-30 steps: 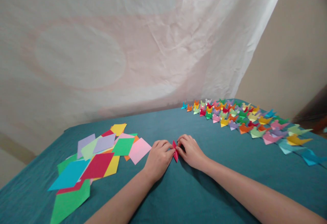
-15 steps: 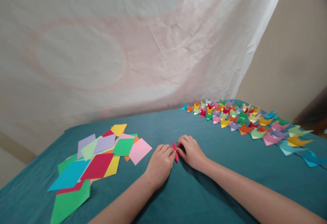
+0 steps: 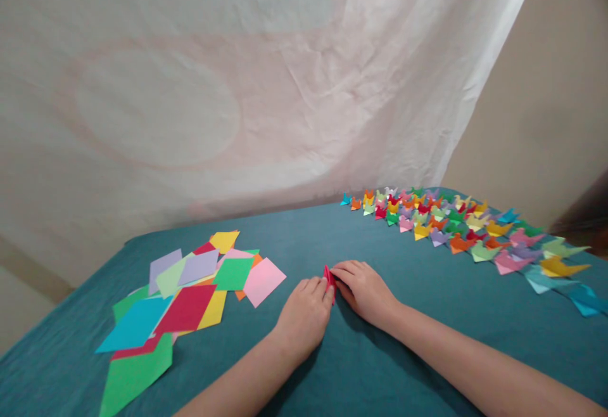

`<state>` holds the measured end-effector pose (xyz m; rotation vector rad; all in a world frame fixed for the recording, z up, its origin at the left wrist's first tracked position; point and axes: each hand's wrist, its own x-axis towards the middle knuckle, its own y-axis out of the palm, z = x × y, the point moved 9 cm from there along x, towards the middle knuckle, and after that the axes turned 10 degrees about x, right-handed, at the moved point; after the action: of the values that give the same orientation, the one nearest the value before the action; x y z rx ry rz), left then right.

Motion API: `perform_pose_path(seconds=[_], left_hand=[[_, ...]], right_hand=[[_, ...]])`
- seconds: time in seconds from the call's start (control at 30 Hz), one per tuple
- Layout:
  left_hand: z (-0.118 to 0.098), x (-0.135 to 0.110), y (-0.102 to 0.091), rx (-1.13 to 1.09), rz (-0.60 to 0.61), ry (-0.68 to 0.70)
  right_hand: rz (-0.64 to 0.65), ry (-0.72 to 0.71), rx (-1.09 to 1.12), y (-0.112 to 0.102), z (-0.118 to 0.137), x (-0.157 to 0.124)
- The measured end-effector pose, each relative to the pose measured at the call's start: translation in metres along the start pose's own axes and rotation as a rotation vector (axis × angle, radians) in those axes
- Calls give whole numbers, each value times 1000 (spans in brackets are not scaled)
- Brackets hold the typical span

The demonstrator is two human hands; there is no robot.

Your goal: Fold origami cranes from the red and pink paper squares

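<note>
A small folded piece of red paper (image 3: 329, 275) stands between my hands near the middle of the table. My left hand (image 3: 306, 315) has its fingers closed on the near left side of the paper. On the other side, the fingertips of my right hand (image 3: 363, 290) pinch the paper's upper right part. The fingers hide much of the paper, so its full folded shape cannot be made out.
Loose coloured paper squares (image 3: 190, 306) lie in an overlapping pile on the left. Folded paper birds (image 3: 441, 224) in many colours stand in rows at the right and back. A teal cloth (image 3: 361, 372) covers the table; a pale hanging sheet (image 3: 266, 87) rises behind it.
The right hand's fingers have shifted a little and lie flatter over the red paper, and the left fingers sit slightly lower. The whole view has moved slightly.
</note>
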<state>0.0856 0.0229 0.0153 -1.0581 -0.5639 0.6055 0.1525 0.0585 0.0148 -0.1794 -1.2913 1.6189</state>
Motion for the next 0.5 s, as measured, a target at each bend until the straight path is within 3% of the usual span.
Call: perform_pose_path(seconds=[0.5], left_hand=[[-5, -2, 4, 50, 15, 4]], right_hand=[[79, -59, -68, 7, 5, 0]])
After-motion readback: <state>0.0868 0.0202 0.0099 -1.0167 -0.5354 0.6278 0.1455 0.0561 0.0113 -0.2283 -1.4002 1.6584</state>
